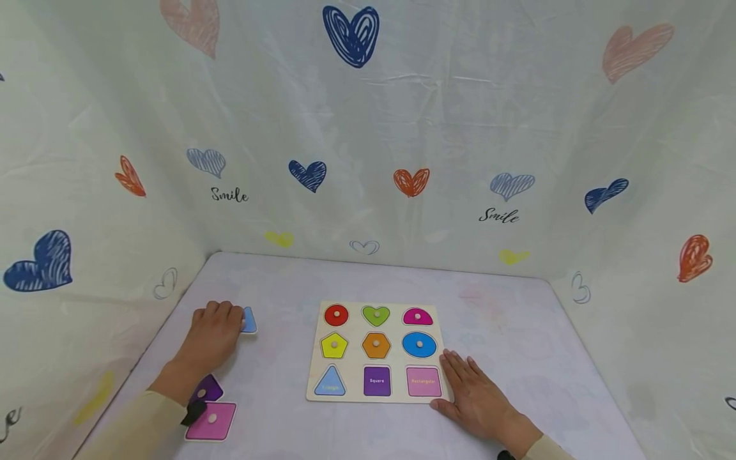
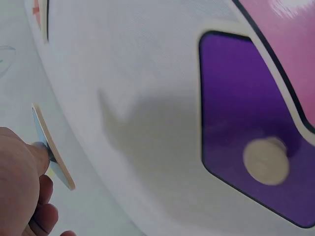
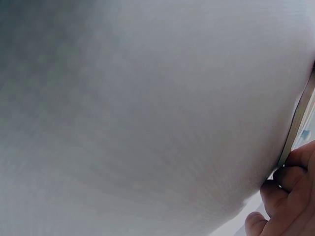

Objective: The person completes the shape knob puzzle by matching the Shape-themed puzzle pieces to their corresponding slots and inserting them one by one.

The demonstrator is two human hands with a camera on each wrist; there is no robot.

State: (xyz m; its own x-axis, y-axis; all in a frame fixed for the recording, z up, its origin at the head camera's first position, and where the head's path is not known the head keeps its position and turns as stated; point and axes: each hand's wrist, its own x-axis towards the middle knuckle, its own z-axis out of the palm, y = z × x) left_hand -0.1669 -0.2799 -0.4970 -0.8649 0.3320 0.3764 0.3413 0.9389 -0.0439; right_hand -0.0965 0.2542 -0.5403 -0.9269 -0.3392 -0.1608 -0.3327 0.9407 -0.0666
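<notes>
My left hand point(image 1: 211, 333) pinches a light blue triangle puzzle piece point(image 1: 249, 321) at the left of the table. In the left wrist view the piece point(image 2: 63, 169) is seen edge-on, apart from the table, with thumb and fingers at its knob. A wooden shape board point(image 1: 353, 397) lies in the middle. Its bottom row shows bare printed places: triangle point(image 1: 330, 381), square point(image 1: 377, 381) and rectangle point(image 1: 423, 381). Knobbed pieces fill the upper two rows. My right hand point(image 1: 474, 396) lies with straight fingers against the board's right edge; the right wrist view shows fingertips point(image 3: 290, 179) at that edge.
Below my left wrist lie a purple square piece point(image 1: 211, 387) and a pink rectangle piece point(image 1: 221, 427), the pink one overlapping the purple. A pale cloth point(image 1: 276, 358) covers the table. Heart-printed sheets point(image 1: 368, 115) hang behind and at both sides.
</notes>
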